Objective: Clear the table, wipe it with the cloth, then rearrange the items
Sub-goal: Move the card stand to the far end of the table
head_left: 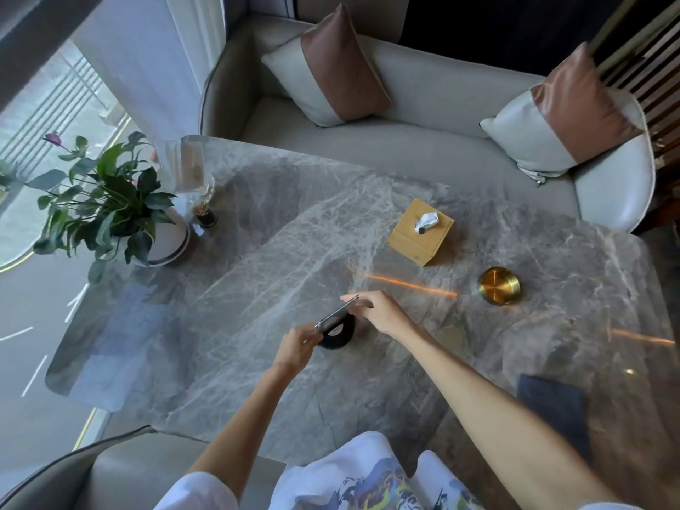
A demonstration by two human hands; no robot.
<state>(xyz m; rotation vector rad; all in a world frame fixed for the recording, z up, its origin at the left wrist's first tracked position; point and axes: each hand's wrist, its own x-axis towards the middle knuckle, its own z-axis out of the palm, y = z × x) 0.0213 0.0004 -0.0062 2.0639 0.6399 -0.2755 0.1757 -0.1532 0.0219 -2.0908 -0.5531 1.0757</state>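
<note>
Daylight from the left window (55, 115); glare on the table (257, 222); edges bowed.

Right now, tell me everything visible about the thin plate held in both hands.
The thin plate is a flat, grey, rigid-looking rectangle, seen nearly edge-on and tilted. The left hand pinches its near end; the right hand pinches its far end. It hangs over a black round base on the marble table, partly hiding it; contact between them cannot be told.

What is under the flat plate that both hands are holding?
A black round base on the marble table. The plate covers part of its top, so whether they touch cannot be seen.
</note>
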